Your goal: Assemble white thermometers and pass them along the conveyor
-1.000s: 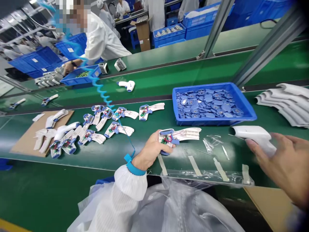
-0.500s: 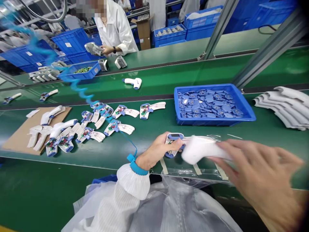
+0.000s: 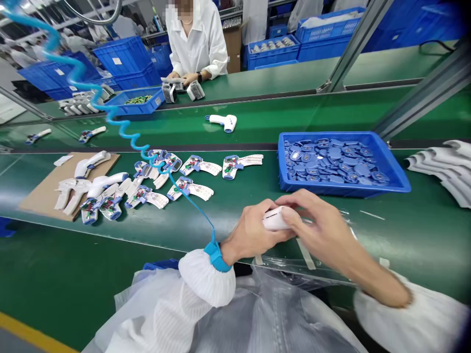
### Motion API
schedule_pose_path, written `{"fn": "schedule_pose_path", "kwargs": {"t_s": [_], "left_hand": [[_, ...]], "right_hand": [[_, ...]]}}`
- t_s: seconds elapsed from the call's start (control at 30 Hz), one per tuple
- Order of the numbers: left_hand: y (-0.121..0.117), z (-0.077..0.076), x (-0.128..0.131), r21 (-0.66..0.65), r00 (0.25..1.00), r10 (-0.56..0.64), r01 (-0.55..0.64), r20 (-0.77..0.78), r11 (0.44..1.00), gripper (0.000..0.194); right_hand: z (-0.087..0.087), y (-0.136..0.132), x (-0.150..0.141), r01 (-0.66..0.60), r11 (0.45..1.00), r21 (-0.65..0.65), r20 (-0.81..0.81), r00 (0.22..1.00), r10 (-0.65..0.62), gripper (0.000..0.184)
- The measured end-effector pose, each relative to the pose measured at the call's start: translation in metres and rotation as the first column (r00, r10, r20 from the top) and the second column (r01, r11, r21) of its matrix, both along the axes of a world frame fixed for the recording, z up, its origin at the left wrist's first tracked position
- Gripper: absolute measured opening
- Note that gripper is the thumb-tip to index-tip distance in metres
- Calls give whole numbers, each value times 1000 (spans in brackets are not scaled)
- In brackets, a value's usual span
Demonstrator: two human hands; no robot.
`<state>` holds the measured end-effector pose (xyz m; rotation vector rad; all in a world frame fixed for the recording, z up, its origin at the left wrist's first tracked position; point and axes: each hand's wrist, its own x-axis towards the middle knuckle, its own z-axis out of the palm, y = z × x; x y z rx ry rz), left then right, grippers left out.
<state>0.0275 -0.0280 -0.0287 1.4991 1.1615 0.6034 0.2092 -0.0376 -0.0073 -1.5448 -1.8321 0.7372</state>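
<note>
Above the near bench edge, my left hand is closed around a white infrared thermometer. From the right, my right hand grips the same housing with thumb and fingers, and the two hands cover most of it. A dark slot shows on its visible side; whether the halves meet fully I cannot tell. A blue wrist strap with a coiled cord circles my left wrist. Left of my hands lie several opened thermometer halves with circuit boards and wires.
A blue tray of blue plastic parts stands beyond my hands. White shell halves are stacked at right. A cardboard sheet bears more housings. One thermometer lies on the green conveyor. Across it, a co-worker handles white devices.
My right hand has brought the white shell half leftward onto the open half in my left hand; both hands now close around it. The co-worker's hands have lowered to the bench.
</note>
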Motion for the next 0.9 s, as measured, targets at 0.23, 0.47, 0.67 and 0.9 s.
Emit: {"fn": "schedule_pose_path", "kwargs": {"t_s": [0.23, 0.47, 0.67, 0.9], "left_hand": [[2, -2, -1, 254, 931, -64, 164, -360, 953, 33], [7, 7, -10, 228, 943, -180, 247, -280, 942, 25], [12, 1, -13, 290, 937, -98, 202, -335, 935, 28], [15, 6, -9, 389, 833, -80, 338, -547, 857, 30]], "right_hand": [[-15, 22, -59, 103, 918, 384, 178, 967, -183, 53], [-3, 21, -56, 140, 907, 396, 122, 971, -203, 53], [-2, 28, -60, 211, 879, 427, 98, 956, -277, 54], [-11, 33, -55, 187, 826, 532, 33, 970, -240, 57]]}}
